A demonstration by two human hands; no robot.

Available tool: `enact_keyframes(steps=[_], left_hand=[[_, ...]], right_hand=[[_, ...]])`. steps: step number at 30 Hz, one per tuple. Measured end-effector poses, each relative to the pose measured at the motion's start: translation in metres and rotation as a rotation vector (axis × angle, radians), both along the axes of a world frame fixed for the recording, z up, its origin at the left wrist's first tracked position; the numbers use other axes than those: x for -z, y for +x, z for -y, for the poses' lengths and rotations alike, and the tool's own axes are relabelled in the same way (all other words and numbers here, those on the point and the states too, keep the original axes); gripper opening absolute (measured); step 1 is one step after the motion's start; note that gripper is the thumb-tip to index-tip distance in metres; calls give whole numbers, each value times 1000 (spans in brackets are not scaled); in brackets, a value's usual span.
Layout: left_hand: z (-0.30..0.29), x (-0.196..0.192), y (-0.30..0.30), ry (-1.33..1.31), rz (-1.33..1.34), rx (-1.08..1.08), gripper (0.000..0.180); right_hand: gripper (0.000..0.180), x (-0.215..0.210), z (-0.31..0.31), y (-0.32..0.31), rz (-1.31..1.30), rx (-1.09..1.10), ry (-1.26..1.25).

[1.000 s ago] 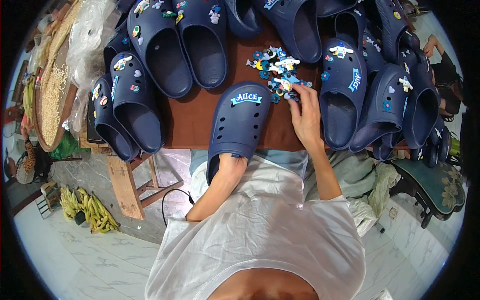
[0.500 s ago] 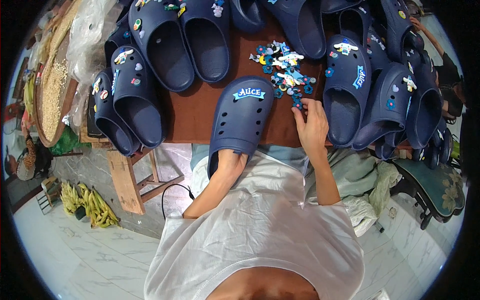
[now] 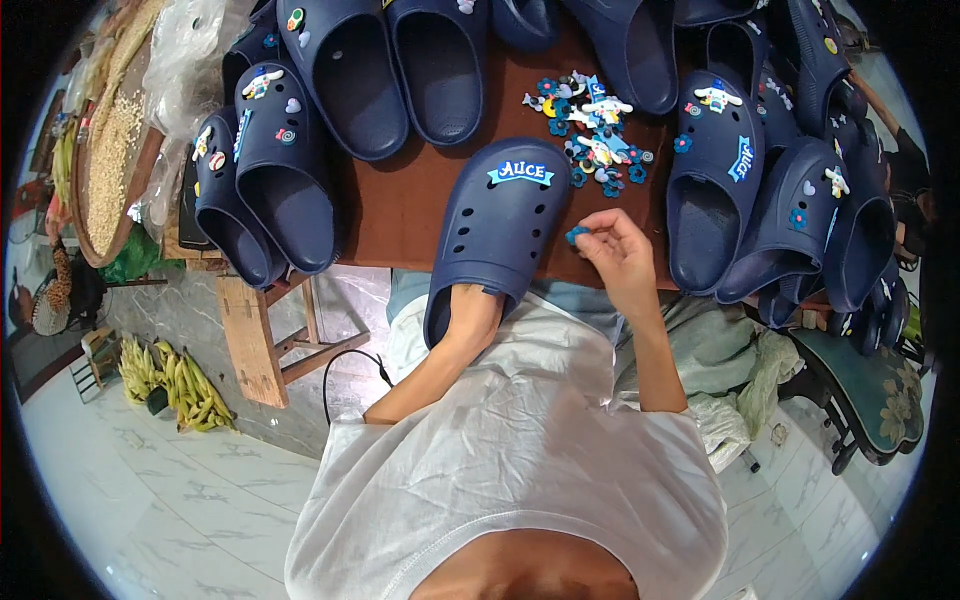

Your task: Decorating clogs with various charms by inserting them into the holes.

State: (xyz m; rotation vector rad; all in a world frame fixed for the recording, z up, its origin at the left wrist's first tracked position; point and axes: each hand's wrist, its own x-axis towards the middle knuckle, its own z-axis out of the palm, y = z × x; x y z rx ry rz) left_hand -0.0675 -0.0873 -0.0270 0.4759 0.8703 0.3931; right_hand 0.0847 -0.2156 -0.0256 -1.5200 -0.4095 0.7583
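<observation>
**Small blue charm pinched beside a soft navy clog**

The clog (image 3: 500, 235) lies toe-up on the brown table (image 3: 400, 210), near the table's front edge, its toe at about 12 o'clock and its heel opening at 6 o'clock. The left hand (image 3: 472, 312) is pushed inside the heel opening, so its fingers are hidden and I cannot tell whether they are spread or curled; only the wrist and back of the hand show.

The right hand (image 3: 618, 258) sits just beside the clog at its 3 o'clock side, thumb and forefinger pressed together on a small blue charm (image 3: 577, 236). The charm hangs close to the clog's side wall, though whether it touches is too fine to tell.

Judging by its look, the clog is moulded foam: light, rubbery, and easily bent, with a smooth upper that would slide under a flat palm. A hand inside the shoe backs the holed upper so it does not cave in when pressed. The charm is tiny and light, easy to drop, best held at its edges by the fingertips as it is now.

A loose pile of charms (image 3: 592, 130) lies at 1 o'clock from the clog. More navy clogs (image 3: 285, 170) crowd the table from 9 round to 3 o'clock, several already decorated.
</observation>
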Motion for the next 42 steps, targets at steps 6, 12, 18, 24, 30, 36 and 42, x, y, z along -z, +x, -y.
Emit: enact_keyframes(steps=[6,12,18,24,30,36,42], left_hand=[[7,1,-7,103,18,52,45],[11,14,-11,165,-35,62,42],[18,8,-9,217,22,-5,30],[20,22,-16,359,45,26,29],[20,16,-15,389,-12,57,29],[18,20,-16,376,-28,88,25],[21,9,-9,368,21,-3,16]], right_hand=[[15,-10,-14,-15,-307,-158,61],[15,-11,-18,-18,-306,-183,27],[11,-9,-20,-22,-271,-100,124],[12,-10,-24,-13,-236,-204,55],[17,-14,-29,-2,-242,-274,11],[11,-8,-30,-16,-201,-132,136],[14,-11,-26,-52,670,58,-62]])
